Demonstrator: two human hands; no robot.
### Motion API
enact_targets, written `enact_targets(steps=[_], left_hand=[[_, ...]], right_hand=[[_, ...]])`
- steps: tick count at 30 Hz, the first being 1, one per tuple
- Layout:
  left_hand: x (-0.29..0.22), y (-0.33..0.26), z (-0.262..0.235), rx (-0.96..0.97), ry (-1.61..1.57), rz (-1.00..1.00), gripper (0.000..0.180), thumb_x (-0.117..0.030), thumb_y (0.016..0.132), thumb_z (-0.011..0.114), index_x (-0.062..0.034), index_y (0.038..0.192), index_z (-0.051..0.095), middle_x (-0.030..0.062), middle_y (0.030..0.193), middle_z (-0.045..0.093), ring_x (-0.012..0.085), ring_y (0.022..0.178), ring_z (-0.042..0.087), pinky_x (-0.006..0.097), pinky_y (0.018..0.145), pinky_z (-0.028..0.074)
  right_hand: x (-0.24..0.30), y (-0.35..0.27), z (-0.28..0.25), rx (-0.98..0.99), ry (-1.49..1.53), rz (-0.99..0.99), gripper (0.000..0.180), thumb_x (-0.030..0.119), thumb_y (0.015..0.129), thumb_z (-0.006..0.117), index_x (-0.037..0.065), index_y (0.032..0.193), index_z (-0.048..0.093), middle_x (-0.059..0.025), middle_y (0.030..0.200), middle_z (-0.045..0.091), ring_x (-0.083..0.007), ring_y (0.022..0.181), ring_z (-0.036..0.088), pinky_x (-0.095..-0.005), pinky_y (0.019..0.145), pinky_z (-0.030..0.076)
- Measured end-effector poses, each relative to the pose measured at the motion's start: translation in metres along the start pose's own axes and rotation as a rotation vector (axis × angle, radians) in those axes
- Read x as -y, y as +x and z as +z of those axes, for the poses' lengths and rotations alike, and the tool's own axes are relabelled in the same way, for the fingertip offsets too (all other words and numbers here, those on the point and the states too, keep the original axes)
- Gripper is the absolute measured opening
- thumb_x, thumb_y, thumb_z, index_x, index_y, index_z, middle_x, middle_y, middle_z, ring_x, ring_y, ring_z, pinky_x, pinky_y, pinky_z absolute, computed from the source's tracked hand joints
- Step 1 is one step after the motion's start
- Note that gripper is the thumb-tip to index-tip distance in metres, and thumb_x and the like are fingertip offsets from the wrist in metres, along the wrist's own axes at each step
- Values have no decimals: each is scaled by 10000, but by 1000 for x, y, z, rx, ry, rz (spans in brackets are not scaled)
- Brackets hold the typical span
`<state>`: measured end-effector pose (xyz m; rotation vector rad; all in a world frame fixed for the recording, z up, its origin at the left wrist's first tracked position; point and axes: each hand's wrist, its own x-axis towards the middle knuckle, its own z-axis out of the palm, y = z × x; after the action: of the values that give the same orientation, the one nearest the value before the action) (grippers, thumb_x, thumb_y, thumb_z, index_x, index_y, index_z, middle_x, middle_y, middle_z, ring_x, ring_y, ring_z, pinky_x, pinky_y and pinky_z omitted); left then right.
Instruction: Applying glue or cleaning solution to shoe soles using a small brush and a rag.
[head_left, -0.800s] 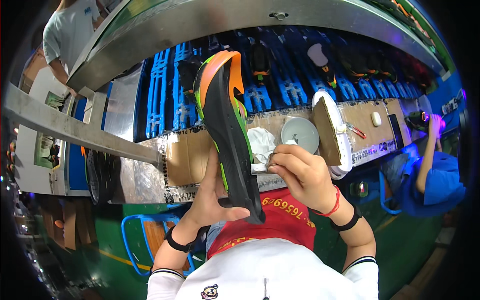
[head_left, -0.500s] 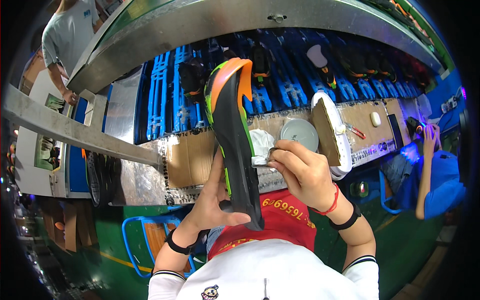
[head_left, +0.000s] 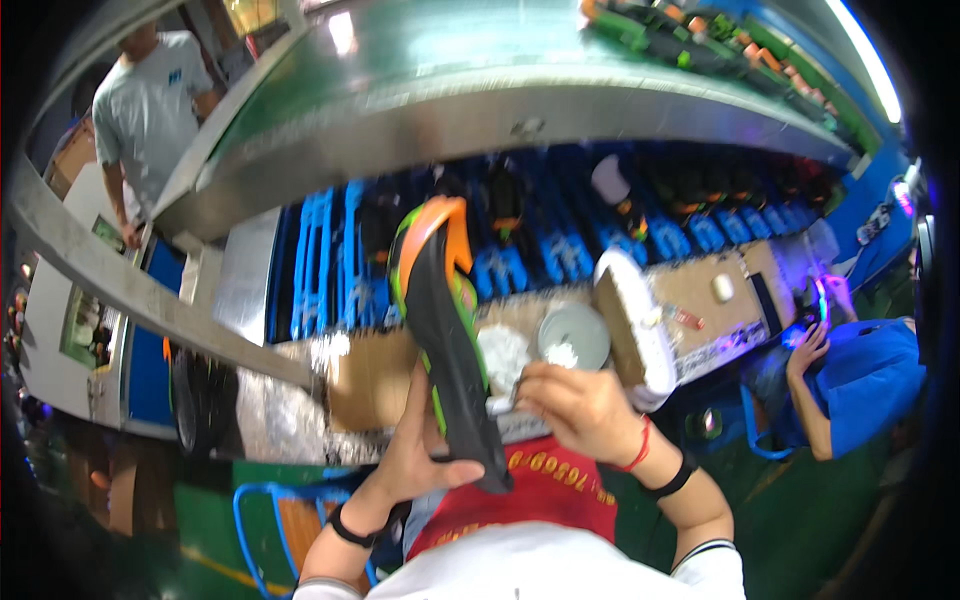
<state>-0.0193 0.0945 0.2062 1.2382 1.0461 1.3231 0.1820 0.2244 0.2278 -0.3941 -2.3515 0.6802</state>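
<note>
A long shoe sole [head_left: 452, 345], black with green edging and an orange end, stands tilted in front of me. My left hand [head_left: 415, 460] is closed around its lower end, thumb across the near side. At the sole's right edge my right hand [head_left: 580, 408] pinches a small whitish piece [head_left: 500, 404], too blurred to name. A crumpled white cloth [head_left: 503, 352] lies on the bench just beyond these fingers. Beside it is a round grey dish [head_left: 580, 330] with something white at its near edge.
Right of the dish stands a white rounded container [head_left: 655, 355] with cardboard against it. A red-handled tool [head_left: 685, 317] and a white oval object [head_left: 722, 288] lie farther right. Blue racks [head_left: 570, 258] holding shoe parts run behind. Co-workers are at left [head_left: 155, 110] and right [head_left: 865, 375].
The view has tilted up, showing more of the green conveyor surface at the top. Both hands keep hold, with the right one still at the sole's edge.
</note>
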Motion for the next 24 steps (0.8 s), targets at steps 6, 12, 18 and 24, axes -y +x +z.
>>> enact_targets(steps=[6, 12, 18, 24], left_hand=[[-3, 14, 15, 16, -64, -41, 1197, -180, 734, 801, -59, 1473, -133, 171, 1389, 348, 265, 1254, 439, 419, 1006, 430], [-21, 109, 18, 138, -514, -122, 751, -590, 935, 422, -24, 1415, 303, 146, 1362, 457, 272, 1205, 505, 415, 1034, 397], [-172, 293, 28, -53, -372, 384, 707, -447, 959, 501, 26, 1431, 271, 187, 1463, 318, 321, 1314, 378, 432, 979, 452], [-63, 154, -35, -205, 633, 755, 859, -192, 734, 768, 13, 1427, 303, 177, 1318, 476, 157, 922, 572, 276, 743, 478]], right_hand=[[-3, -13, -15, -325, 59, 105, 153, 24, 776, 713, 17, 910, 638, -117, 946, 648, -265, 696, 646, -316, 599, 522], [18, -47, -58, -782, 71, 316, 43, -28, 806, 668, -28, 844, 650, -128, 906, 669, -177, 732, 635, -273, 646, 497], [4, -67, -58, -729, 213, 286, 90, 39, 874, 658, -27, 935, 647, -97, 982, 666, -159, 847, 628, -272, 753, 495], [-11, -101, -36, -685, 297, 281, 150, 47, 893, 635, -49, 1006, 648, -117, 1053, 665, -176, 936, 632, -277, 829, 492]])
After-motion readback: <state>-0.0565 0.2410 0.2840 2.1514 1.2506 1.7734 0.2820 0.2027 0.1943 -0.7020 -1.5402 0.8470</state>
